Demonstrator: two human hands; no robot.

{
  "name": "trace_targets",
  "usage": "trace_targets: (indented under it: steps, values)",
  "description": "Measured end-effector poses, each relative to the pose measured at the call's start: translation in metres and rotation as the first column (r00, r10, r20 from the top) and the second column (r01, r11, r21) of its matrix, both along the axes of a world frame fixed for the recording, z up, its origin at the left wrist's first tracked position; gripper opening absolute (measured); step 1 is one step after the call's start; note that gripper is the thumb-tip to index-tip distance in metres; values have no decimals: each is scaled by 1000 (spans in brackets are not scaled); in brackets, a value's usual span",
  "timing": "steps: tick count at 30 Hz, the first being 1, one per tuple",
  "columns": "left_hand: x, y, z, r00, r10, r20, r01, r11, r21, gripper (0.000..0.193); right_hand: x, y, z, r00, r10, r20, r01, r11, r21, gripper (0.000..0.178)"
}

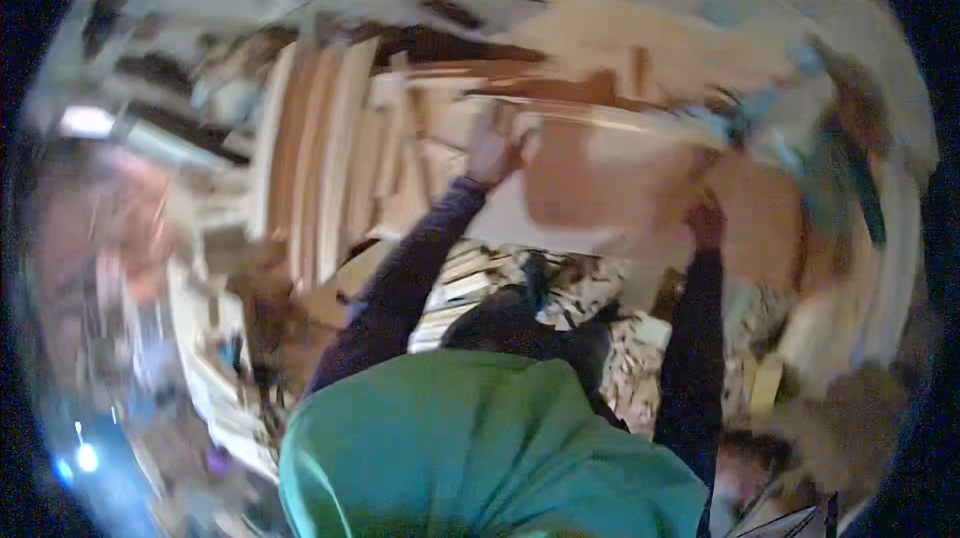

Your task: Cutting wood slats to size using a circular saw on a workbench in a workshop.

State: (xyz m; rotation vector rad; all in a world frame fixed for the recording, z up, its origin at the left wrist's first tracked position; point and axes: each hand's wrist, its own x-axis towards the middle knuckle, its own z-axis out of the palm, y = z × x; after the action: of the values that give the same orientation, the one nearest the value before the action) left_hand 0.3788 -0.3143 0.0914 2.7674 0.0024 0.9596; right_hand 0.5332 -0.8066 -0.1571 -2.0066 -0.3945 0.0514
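Observation:
My left hand (495, 146) reaches forward over the workbench, its fingers apart, beside the left end of a wide reddish-brown board or panel (590, 183). A pale strip runs along that panel's far edge. My right hand (706, 221) is lower and to the right, over the panel's near right part; motion smears its fingers, so I cannot tell whether it grips anything. Several long wooden strips (325, 163) lie side by side left of my left hand.
Wood scraps and shavings (640, 368) cover the floor by my feet. More timber (215, 358) lies at the left. A cluttered heap with pale blue bits (745, 123) sits at the far right, and a yellow block (766, 385) lies at the lower right.

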Motion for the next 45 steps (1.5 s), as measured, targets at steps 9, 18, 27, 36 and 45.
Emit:
trace_targets:
  steps: [9,18,27,36,45]
  values:
    - [-211,167,-3,637,728,-256,-729,676,108,38,16,7,-2,997,23,-68,-23,1000,-9,61]
    - [-258,218,4,597,776,-203,-768,626,133,43,3,7,54,879,111,-465,35,956,293,45]
    - [-220,242,-36,666,588,-459,-557,801,218,43,-11,-25,74,998,60,-21,-64,918,-392,40]
    - [-223,266,-40,493,653,-575,-685,699,206,28,3,-44,57,929,-108,-354,150,984,92,60]
    - [-269,212,-46,836,521,-173,-548,808,-214,22,29,-14,-5,972,121,-200,-78,974,212,56]
